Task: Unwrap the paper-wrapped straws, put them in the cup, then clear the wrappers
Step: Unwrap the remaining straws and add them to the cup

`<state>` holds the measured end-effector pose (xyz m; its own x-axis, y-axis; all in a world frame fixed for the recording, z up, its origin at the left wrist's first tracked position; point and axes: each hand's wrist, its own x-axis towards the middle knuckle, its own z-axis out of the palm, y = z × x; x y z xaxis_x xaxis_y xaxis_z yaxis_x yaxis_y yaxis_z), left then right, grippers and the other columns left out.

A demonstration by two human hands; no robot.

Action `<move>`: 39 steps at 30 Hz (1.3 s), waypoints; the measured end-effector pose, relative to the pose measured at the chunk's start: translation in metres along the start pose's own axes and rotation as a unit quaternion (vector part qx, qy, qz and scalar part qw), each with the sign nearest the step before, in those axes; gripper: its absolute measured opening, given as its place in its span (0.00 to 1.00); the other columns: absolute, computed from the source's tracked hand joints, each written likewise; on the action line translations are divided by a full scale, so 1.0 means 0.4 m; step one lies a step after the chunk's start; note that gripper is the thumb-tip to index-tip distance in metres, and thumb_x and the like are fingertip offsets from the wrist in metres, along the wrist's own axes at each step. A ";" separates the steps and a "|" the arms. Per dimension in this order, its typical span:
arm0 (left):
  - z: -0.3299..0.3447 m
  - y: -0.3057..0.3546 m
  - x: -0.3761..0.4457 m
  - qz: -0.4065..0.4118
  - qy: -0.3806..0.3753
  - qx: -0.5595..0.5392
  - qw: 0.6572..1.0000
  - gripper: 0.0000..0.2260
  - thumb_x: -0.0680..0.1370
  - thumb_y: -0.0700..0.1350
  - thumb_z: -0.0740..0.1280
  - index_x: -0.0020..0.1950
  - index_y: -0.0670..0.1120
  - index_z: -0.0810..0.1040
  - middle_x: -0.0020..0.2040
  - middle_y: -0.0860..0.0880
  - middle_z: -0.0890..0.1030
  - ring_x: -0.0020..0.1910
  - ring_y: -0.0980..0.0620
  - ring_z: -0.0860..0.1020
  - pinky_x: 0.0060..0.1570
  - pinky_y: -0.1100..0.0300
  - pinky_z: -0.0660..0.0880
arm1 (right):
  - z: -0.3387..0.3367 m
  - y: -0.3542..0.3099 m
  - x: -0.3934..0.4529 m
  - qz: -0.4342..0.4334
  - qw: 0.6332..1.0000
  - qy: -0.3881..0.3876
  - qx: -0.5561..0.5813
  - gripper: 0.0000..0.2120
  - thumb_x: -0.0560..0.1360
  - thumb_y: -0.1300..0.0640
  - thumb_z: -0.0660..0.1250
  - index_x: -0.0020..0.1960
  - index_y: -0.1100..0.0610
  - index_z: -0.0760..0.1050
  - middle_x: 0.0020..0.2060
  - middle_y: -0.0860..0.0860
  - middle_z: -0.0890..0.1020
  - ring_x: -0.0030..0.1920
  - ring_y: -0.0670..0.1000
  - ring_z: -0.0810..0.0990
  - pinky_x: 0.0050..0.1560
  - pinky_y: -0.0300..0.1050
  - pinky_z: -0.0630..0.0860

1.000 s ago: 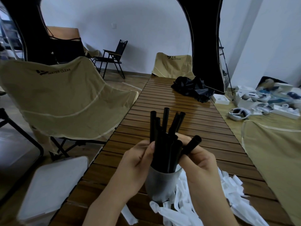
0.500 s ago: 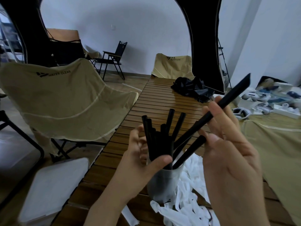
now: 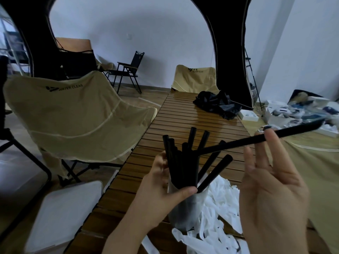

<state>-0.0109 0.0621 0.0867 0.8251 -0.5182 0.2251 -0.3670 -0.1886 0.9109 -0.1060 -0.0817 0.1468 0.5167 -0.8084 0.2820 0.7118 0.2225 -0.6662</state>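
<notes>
A grey cup (image 3: 184, 211) stands on the slatted wooden table (image 3: 176, 121), packed with a bundle of black straws (image 3: 183, 162). My left hand (image 3: 161, 187) grips that bundle just above the cup's rim, thumb across the front. My right hand (image 3: 271, 189) is raised to the right of the cup with its fingers spread. It pinches a single black straw (image 3: 238, 143) between two fingertips. This straw lies nearly level, with its left end over the bundle. A heap of white paper wrappers (image 3: 218, 206) lies on the table to the right of the cup and in front of it.
A tan folding chair (image 3: 73, 116) stands left of the table, and another chair's tan fabric (image 3: 311, 171) lies along the table's right side. A black bag (image 3: 218, 103) sits at the table's far end. A white panel (image 3: 64, 213) lies low at the left. Boxes and gear (image 3: 293, 110) clutter the floor at right.
My right hand has drawn one straw out of the bundle, up and to the right, and tilted it flatter. My left hand has stayed around the straws at the cup.
</notes>
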 end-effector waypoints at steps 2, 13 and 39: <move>0.000 -0.002 0.001 0.000 0.002 -0.002 1.000 0.43 0.60 0.65 0.74 0.71 0.64 0.58 0.63 0.65 0.75 0.62 0.63 0.75 0.63 0.53 0.74 | -0.002 0.001 0.001 0.044 0.998 0.029 0.038 0.32 0.70 0.82 0.52 0.65 0.58 0.74 0.59 0.49 0.81 0.62 0.44 0.77 0.58 0.38 0.75; -0.003 0.006 0.001 0.000 0.009 -0.003 1.000 0.51 0.58 0.67 0.73 0.75 0.64 0.48 0.58 0.72 0.74 0.62 0.67 0.72 0.66 0.58 0.71 | -0.006 0.028 -0.005 0.151 0.978 0.118 0.088 0.29 0.71 0.80 0.55 0.62 0.57 0.77 0.55 0.50 0.81 0.58 0.44 0.80 0.56 0.38 0.76; -0.004 -0.006 0.010 0.031 -0.012 -0.029 0.999 0.40 0.63 0.58 0.78 0.69 0.57 0.62 0.56 0.61 0.78 0.58 0.60 0.77 0.61 0.52 0.75 | -0.017 0.075 -0.025 0.098 0.965 -0.022 -0.243 0.12 0.75 0.53 0.67 0.38 0.60 0.79 0.22 0.44 0.73 0.25 0.40 0.70 0.34 0.33 0.67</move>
<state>-0.0060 0.0619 0.0860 0.7907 -0.5479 0.2731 -0.3908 -0.1084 0.9141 -0.0929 -0.0707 0.1194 0.6459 -0.7508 0.1384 0.2967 0.0798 -0.9516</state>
